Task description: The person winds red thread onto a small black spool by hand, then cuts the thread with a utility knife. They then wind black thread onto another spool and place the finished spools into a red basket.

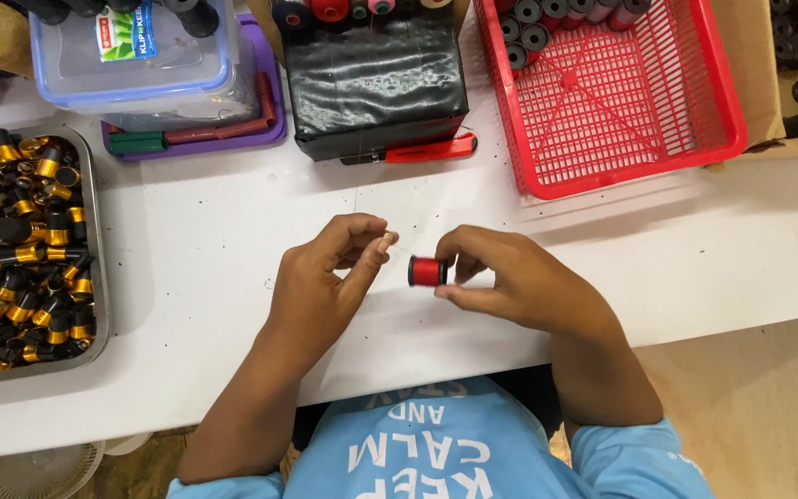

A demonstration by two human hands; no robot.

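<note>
Winding thread, right hand (pixel 510 282) gripping small red spool (pixel 427 272) near table's (pixel 214 231) front edge, left hand (pixel 330 273) pinching thin thread (pixel 356 189) taut; next probably calling for steady tension.

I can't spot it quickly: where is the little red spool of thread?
In the head view, the red spool sits mid-table, held in the right hand, just right of the left hand, below the black box.

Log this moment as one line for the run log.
right hand: holds red thread spool | left hand: pinches thin thread | metal tray of black-gold spools at left | red basket behind
</note>
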